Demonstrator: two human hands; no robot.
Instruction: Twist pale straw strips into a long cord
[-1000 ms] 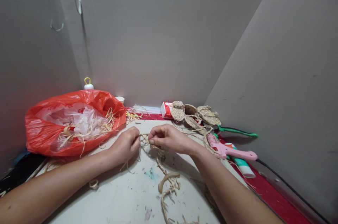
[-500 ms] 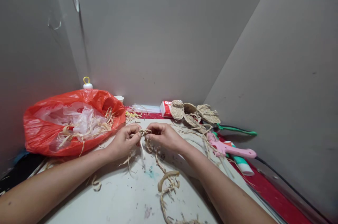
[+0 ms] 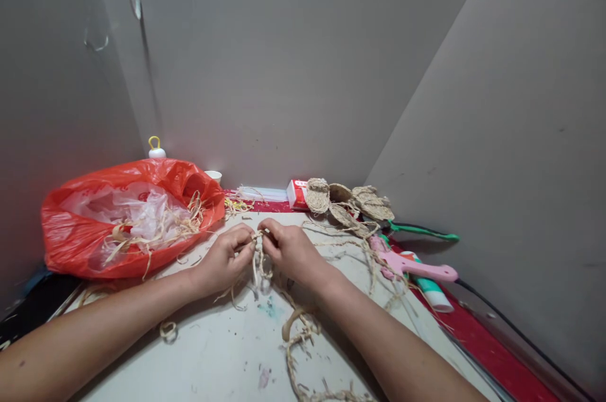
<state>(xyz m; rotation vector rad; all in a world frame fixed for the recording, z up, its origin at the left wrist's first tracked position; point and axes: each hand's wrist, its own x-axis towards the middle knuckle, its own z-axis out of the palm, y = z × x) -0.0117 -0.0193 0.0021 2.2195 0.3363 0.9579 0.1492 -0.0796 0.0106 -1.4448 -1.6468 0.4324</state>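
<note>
Both hands meet near the middle of the white tabletop [image 3: 222,339], working on a braided straw cord [image 3: 290,358]. My left hand [image 3: 230,257] pinches the cord's upper end between thumb and fingers. Close beside it, my right hand [image 3: 288,254] has its thumb and fingertips closed on the same end. Pale loose strands hang down between the hands. From there the cord runs down past my right forearm toward the near edge, with a curled tan strip [image 3: 292,323] lying against it. Exactly how the strands cross at the fingertips is too small to make out.
A red plastic bag [image 3: 76,225] with straw strips lies at left. Woven straw pieces [image 3: 348,203] and a red-white box [image 3: 297,195] stand at the back. A pink glue gun [image 3: 416,268], a green-white tube [image 3: 436,296] and a green-handled tool [image 3: 426,231] lie at right. Grey walls enclose the table.
My right hand has turned and lifted a little, its fingers now bent over the cord's end. The pale strands between the hands have shifted, and the cord below has moved slightly.
</note>
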